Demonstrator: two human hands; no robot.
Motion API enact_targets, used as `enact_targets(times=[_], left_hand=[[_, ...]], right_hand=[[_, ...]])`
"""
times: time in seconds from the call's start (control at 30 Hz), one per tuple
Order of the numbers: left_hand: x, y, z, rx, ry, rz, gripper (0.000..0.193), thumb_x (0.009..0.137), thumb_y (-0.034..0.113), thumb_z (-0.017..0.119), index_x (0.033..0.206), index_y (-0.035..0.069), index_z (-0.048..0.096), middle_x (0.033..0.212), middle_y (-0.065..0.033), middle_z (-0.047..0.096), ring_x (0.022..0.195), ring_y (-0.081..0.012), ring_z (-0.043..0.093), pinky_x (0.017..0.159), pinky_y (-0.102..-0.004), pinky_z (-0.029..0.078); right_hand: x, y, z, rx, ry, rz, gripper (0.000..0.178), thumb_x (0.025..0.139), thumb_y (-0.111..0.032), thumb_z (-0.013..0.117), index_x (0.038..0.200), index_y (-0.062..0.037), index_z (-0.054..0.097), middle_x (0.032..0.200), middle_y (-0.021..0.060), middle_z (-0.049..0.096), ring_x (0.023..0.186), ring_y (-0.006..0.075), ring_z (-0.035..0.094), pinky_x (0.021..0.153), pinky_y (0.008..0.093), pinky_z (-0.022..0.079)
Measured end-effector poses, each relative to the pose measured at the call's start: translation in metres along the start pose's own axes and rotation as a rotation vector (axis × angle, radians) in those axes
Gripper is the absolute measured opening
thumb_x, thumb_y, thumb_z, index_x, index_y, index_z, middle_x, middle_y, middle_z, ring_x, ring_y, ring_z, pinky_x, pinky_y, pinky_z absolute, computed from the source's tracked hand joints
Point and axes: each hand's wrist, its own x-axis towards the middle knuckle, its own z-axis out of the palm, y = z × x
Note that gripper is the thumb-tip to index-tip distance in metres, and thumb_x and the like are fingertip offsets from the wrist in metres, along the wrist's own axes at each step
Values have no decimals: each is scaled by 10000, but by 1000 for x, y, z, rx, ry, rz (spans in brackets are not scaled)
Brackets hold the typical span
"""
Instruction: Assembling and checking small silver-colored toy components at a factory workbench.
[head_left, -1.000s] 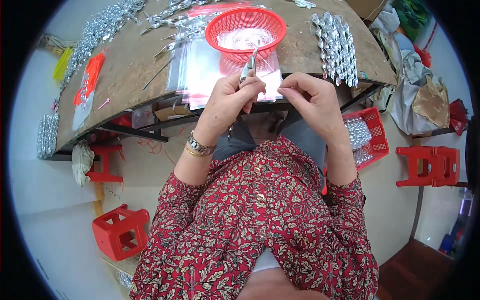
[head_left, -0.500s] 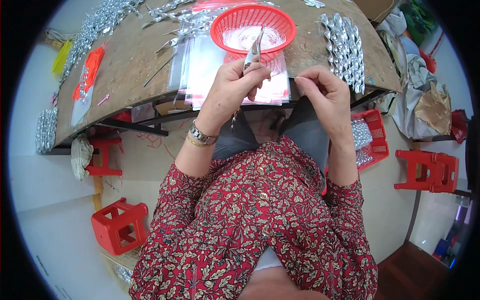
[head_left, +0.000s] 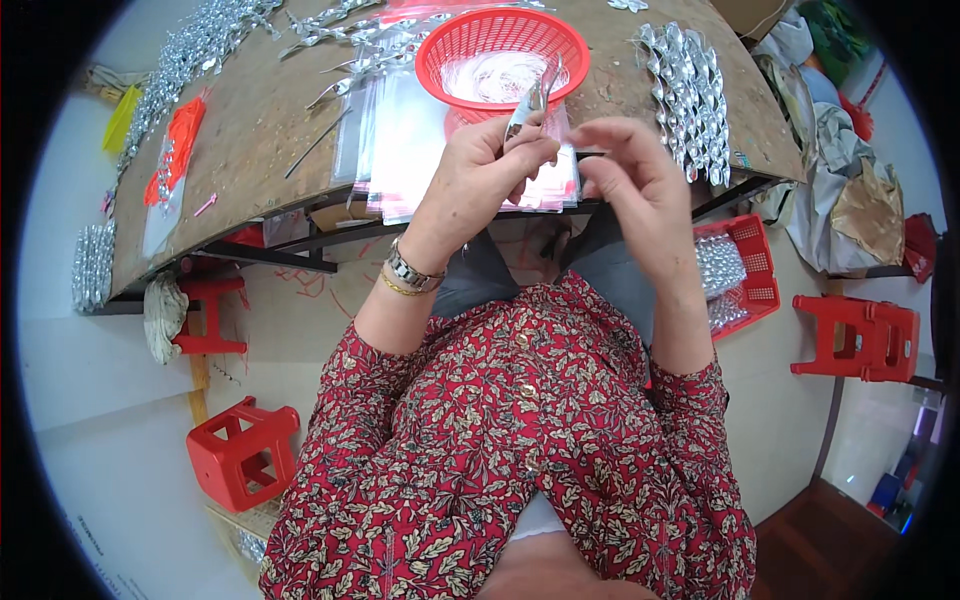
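My left hand (head_left: 472,185) is raised over the table's front edge, thumb and fingers closed round the lower end of a shiny silver twisted strip (head_left: 527,112). The strip's tip points up in front of a red plastic basket (head_left: 432,72) holding a tangle of fine white threads (head_left: 485,78). Close by on the right, my right hand (head_left: 650,205) has its thumb and slightly blurred fingers apart, reaching toward the left hand. Nothing can be made out between them. Clear plastic bags (head_left: 385,160) lie stacked under and beside the basket.
More silver twisted strips (head_left: 685,100) lie in a bundle on the right of the wooden table (head_left: 270,130), with others at the back left. An orange-red piece (head_left: 185,130) lies at left. A red crate (head_left: 755,260) and red stools (head_left: 245,450) stand on the floor.
My right hand's fingers have parted from a pinch and swung left toward the left hand. The left hand has shifted slightly right, and the silver strip leans further right.
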Motion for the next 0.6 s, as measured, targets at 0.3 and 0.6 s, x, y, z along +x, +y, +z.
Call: enact_targets(times=[0.3, 0.6], left_hand=[[-1, -1, 2, -41, -24, 16, 127, 878, 135, 591, 886, 11, 618, 685, 18, 552, 542, -35, 504, 482, -173, 384], [-1, -7, 5, -65, -19, -43, 132, 878, 137, 588, 890, 9, 618, 668, 28, 543, 532, -25, 483, 476, -170, 373]], right_hand=[[-1, 22, 10, 234, -164, 185, 106, 888, -53, 565, 983, -4, 560, 796, -7, 592, 698, 35, 537, 621, 181, 432], [-1, 25, 0, 9, -42, 120, 76, 890, -82, 577, 866, -10, 583, 705, -36, 537, 630, 22, 475, 568, 173, 380]])
